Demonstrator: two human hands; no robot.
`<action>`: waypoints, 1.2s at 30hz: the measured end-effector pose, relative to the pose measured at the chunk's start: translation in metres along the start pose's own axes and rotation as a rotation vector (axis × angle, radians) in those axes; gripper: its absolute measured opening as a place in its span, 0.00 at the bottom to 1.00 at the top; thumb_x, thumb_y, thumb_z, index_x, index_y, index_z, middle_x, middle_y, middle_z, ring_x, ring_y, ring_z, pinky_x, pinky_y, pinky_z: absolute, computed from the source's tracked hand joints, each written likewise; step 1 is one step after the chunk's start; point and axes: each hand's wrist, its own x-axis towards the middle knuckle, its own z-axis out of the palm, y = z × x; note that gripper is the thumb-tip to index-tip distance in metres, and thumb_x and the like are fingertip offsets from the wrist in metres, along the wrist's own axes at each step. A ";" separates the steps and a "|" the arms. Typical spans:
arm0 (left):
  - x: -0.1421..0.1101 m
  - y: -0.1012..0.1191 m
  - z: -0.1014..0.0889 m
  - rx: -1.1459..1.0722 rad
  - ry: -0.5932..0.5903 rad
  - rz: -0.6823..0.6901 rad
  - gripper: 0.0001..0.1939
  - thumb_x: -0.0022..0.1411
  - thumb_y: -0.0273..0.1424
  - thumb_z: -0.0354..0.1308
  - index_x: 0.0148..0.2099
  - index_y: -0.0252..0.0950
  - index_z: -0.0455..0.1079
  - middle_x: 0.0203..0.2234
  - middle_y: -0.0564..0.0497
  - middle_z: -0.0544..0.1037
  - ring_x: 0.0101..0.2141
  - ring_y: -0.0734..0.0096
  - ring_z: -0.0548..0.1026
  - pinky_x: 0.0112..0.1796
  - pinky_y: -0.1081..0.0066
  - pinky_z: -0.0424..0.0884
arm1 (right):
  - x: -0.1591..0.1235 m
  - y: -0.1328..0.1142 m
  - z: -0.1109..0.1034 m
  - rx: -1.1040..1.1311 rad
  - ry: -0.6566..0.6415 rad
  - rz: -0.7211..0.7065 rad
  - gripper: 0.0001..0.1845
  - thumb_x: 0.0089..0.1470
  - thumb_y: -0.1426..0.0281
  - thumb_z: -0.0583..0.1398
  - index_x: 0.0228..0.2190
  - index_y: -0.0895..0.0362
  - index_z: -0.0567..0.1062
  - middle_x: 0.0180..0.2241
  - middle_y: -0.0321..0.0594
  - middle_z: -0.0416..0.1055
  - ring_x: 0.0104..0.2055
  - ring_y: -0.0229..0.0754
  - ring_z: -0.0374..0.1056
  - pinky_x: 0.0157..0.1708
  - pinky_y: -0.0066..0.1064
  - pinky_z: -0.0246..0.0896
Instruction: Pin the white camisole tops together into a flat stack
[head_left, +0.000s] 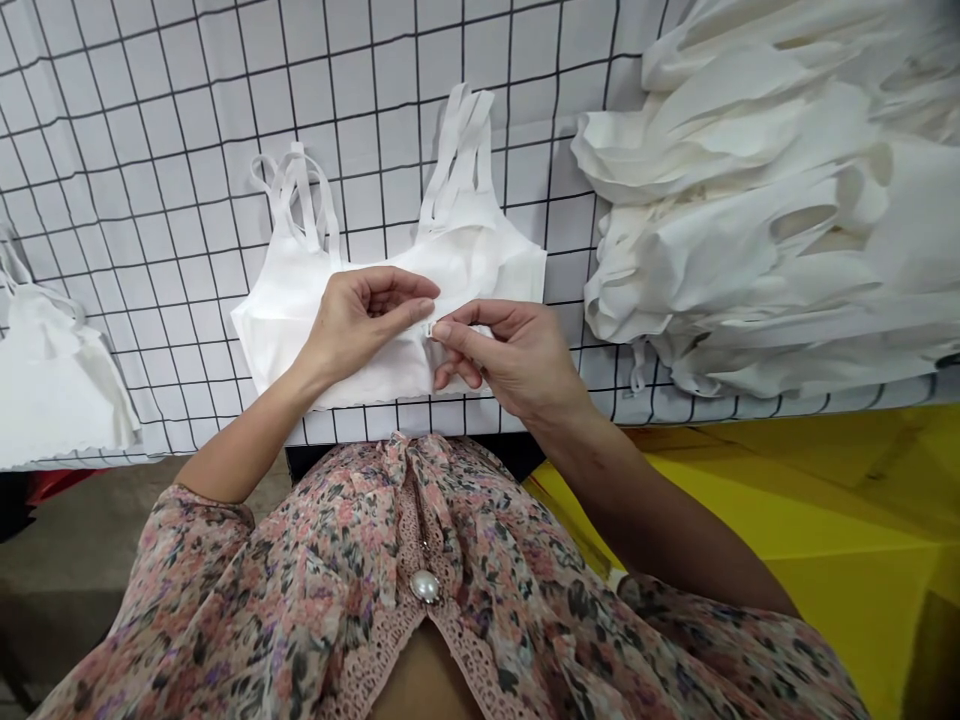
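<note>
On my feed, a white strappy bra top (390,340) lay flat on a white grid-lined desk (150,150), its straps pointing toward the far edge and its scalloped hem just beside the near edge, roughly midway along the desk's visible width. I saw the person's left hand (367,320) and right hand (502,355) meeting over the middle of the top's front, close together but not quite touching each other.

The right fingers were pinching a small white tab (430,329) at the centre front between thumb and forefinger, with the remaining fingers curled under toward the palm. The left fingers were curled and bunched, their tips just above that tab and against the white fabric. I could not tell whether they were gripping cloth or only resting on it.

A large heap of white strappy tops (757,210) filled the far right corner of the desk, well apart from the hands. A second white top (52,380) lay at the left edge. Beyond the near edge, I could see a yellow sheet (795,480) on the right and a grey floor (67,560) on the left. The person's floral blouse (322,560), fastened with a round pearl brooch (425,586), filled the bottom of the view.
</note>
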 end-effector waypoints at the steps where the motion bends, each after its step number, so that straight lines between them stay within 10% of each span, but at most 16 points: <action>1: 0.000 0.000 0.000 0.000 -0.001 -0.001 0.06 0.69 0.29 0.68 0.46 0.34 0.84 0.41 0.45 0.88 0.40 0.69 0.86 0.44 0.68 0.85 | 0.000 0.000 0.000 0.003 0.003 0.003 0.22 0.50 0.52 0.78 0.28 0.54 0.79 0.15 0.26 0.62 0.15 0.31 0.59 0.26 0.36 0.80; 36: 0.002 -0.006 0.006 -0.038 0.050 0.011 0.04 0.68 0.28 0.68 0.44 0.33 0.83 0.40 0.46 0.87 0.40 0.69 0.86 0.42 0.68 0.86 | -0.002 0.001 0.012 0.085 0.081 -0.024 0.27 0.41 0.48 0.82 0.25 0.55 0.80 0.16 0.27 0.66 0.13 0.28 0.56 0.22 0.32 0.78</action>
